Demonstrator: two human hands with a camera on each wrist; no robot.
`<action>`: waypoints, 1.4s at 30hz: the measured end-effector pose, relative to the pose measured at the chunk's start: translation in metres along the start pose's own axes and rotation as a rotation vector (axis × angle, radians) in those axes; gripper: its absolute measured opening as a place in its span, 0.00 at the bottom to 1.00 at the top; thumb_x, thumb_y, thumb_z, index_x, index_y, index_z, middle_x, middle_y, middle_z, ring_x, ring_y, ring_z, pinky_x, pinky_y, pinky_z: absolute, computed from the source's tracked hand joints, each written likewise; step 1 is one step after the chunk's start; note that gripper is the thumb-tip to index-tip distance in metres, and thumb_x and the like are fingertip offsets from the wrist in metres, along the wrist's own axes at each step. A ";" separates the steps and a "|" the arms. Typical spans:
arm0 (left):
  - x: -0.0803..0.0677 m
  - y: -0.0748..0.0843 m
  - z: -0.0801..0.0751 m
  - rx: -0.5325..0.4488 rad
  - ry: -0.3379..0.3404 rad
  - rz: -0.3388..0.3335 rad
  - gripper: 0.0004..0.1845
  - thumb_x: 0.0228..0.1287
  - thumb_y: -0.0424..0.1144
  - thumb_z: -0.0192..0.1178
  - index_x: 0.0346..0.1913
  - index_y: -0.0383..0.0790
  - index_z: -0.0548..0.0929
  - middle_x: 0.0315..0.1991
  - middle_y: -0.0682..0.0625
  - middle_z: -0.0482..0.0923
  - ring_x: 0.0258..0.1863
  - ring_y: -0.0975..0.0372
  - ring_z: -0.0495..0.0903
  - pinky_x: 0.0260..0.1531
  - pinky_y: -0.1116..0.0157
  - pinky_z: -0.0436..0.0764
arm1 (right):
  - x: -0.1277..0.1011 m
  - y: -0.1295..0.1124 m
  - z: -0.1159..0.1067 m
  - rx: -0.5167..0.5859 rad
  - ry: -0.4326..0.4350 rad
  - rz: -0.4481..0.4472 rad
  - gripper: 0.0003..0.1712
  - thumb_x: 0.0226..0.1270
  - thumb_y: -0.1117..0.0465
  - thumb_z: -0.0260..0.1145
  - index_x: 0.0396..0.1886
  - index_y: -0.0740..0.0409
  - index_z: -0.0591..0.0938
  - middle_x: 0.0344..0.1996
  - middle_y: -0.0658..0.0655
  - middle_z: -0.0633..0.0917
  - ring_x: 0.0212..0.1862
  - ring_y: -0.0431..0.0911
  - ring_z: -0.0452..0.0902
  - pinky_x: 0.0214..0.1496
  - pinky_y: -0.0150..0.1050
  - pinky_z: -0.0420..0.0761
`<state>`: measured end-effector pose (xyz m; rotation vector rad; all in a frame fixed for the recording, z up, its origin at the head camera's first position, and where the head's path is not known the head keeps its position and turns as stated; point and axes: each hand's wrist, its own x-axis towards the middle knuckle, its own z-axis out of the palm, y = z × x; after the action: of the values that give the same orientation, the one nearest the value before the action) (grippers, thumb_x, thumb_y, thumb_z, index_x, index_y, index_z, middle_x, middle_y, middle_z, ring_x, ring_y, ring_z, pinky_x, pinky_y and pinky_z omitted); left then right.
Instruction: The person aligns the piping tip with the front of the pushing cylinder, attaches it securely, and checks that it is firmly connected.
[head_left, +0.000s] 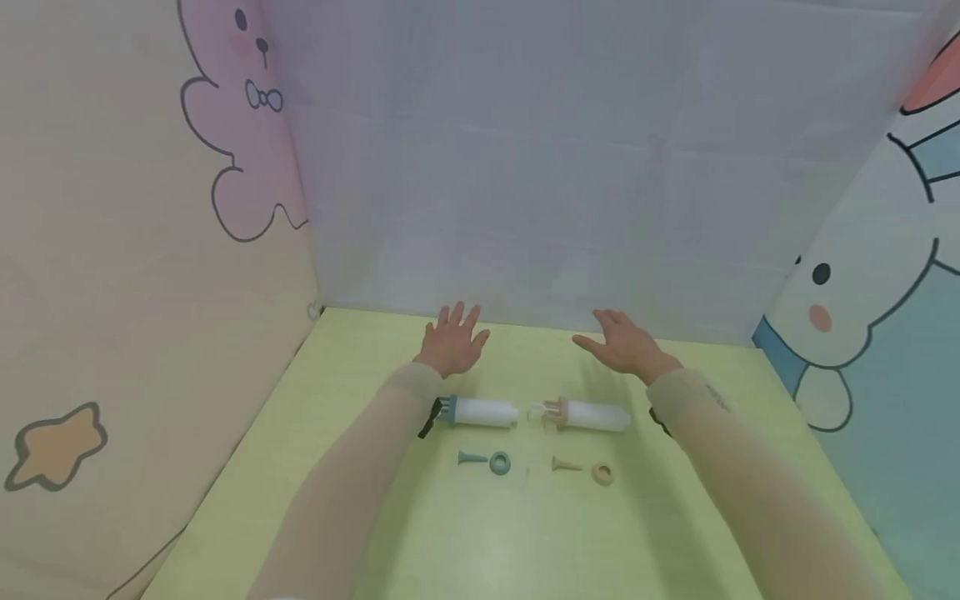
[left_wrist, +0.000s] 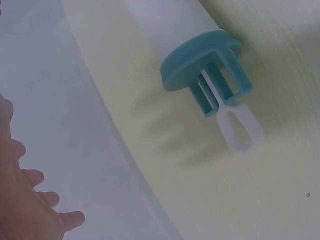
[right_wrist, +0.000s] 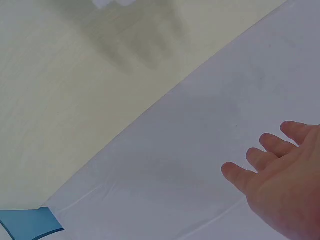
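smooth matt plastic tubes on a matt tabletop.

My left hand and right hand hover flat, fingers spread, holding nothing, beyond the two tubes. Nearest my left lies the blue-capped white tube; end to end with it, the tan-capped tube.

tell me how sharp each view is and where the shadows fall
Head view: soft and slightly hazy, faint shadows under both forearms on the green table. Left wrist view: the teal cap is fairly crisp, a finger-shaped shadow beside it; the left hand is blurred. Right wrist view: the right hand is soft, a hand shadow on the table.
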<state>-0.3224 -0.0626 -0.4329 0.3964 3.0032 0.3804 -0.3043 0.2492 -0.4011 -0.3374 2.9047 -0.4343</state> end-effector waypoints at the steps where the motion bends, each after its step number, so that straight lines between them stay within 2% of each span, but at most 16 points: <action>1: -0.001 0.002 -0.001 0.005 0.003 0.010 0.33 0.72 0.61 0.29 0.75 0.54 0.43 0.75 0.45 0.39 0.73 0.47 0.38 0.65 0.41 0.49 | 0.000 -0.001 0.002 -0.002 0.004 -0.008 0.52 0.64 0.29 0.43 0.74 0.62 0.47 0.72 0.67 0.49 0.72 0.62 0.41 0.68 0.61 0.49; 5: -0.003 0.004 0.000 0.031 0.012 0.046 0.33 0.72 0.61 0.30 0.75 0.55 0.43 0.75 0.45 0.40 0.73 0.46 0.40 0.65 0.41 0.50 | -0.002 -0.009 0.010 -0.008 0.028 -0.053 0.52 0.63 0.30 0.47 0.74 0.60 0.49 0.72 0.66 0.53 0.72 0.61 0.46 0.68 0.60 0.52; 10: -0.008 -0.002 0.011 0.057 0.066 0.099 0.33 0.71 0.61 0.33 0.75 0.55 0.45 0.74 0.45 0.47 0.71 0.46 0.50 0.64 0.42 0.55 | -0.009 -0.022 0.023 -0.040 0.094 -0.137 0.47 0.63 0.36 0.56 0.71 0.60 0.57 0.68 0.65 0.63 0.68 0.61 0.57 0.65 0.59 0.59; 13: -0.012 -0.005 0.018 0.060 0.075 0.120 0.33 0.71 0.60 0.34 0.75 0.54 0.46 0.73 0.44 0.50 0.70 0.47 0.54 0.63 0.45 0.58 | -0.013 -0.029 0.033 -0.055 0.110 -0.164 0.45 0.61 0.37 0.59 0.71 0.58 0.59 0.66 0.64 0.66 0.67 0.60 0.60 0.64 0.58 0.61; 17: -0.019 -0.008 0.024 0.056 0.077 0.142 0.33 0.71 0.60 0.37 0.74 0.53 0.48 0.72 0.42 0.51 0.68 0.46 0.56 0.62 0.46 0.61 | -0.017 -0.036 0.046 -0.065 0.114 -0.189 0.45 0.60 0.37 0.60 0.70 0.55 0.60 0.65 0.62 0.68 0.65 0.59 0.63 0.63 0.57 0.64; 22: -0.023 -0.011 0.029 0.088 0.123 0.165 0.33 0.70 0.60 0.38 0.74 0.54 0.50 0.71 0.42 0.55 0.66 0.46 0.60 0.60 0.46 0.63 | -0.021 -0.046 0.058 -0.056 0.122 -0.218 0.45 0.59 0.37 0.62 0.70 0.54 0.61 0.64 0.60 0.70 0.64 0.58 0.66 0.62 0.55 0.66; 29: -0.032 -0.014 0.033 0.032 0.139 0.221 0.33 0.66 0.62 0.44 0.72 0.58 0.56 0.70 0.44 0.59 0.65 0.47 0.64 0.61 0.43 0.60 | -0.023 -0.053 0.069 -0.037 0.112 -0.204 0.44 0.59 0.36 0.60 0.70 0.52 0.62 0.62 0.59 0.72 0.61 0.57 0.68 0.62 0.57 0.65; 34: -0.042 -0.018 0.039 -0.017 0.164 0.245 0.32 0.65 0.62 0.48 0.70 0.57 0.62 0.68 0.44 0.62 0.64 0.47 0.66 0.59 0.43 0.62 | -0.026 -0.060 0.079 -0.044 0.115 -0.190 0.43 0.59 0.35 0.60 0.69 0.51 0.63 0.60 0.59 0.74 0.60 0.56 0.69 0.61 0.60 0.63; 38: -0.050 -0.020 0.044 -0.042 0.193 0.272 0.32 0.64 0.61 0.49 0.70 0.56 0.63 0.68 0.43 0.62 0.64 0.48 0.65 0.58 0.44 0.64 | -0.030 -0.065 0.090 -0.079 0.151 -0.191 0.42 0.58 0.36 0.61 0.67 0.52 0.66 0.52 0.57 0.79 0.53 0.53 0.74 0.57 0.57 0.66; 42: -0.061 -0.020 0.045 -0.103 0.241 0.319 0.31 0.63 0.57 0.54 0.68 0.54 0.66 0.66 0.42 0.64 0.64 0.48 0.65 0.58 0.45 0.66 | -0.036 -0.073 0.099 -0.078 0.169 -0.207 0.41 0.57 0.36 0.63 0.65 0.52 0.67 0.50 0.56 0.79 0.51 0.52 0.74 0.56 0.55 0.68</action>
<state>-0.2627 -0.0868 -0.4784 0.8830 3.1301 0.6485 -0.2339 0.1639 -0.4668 -0.6473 3.0697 -0.3983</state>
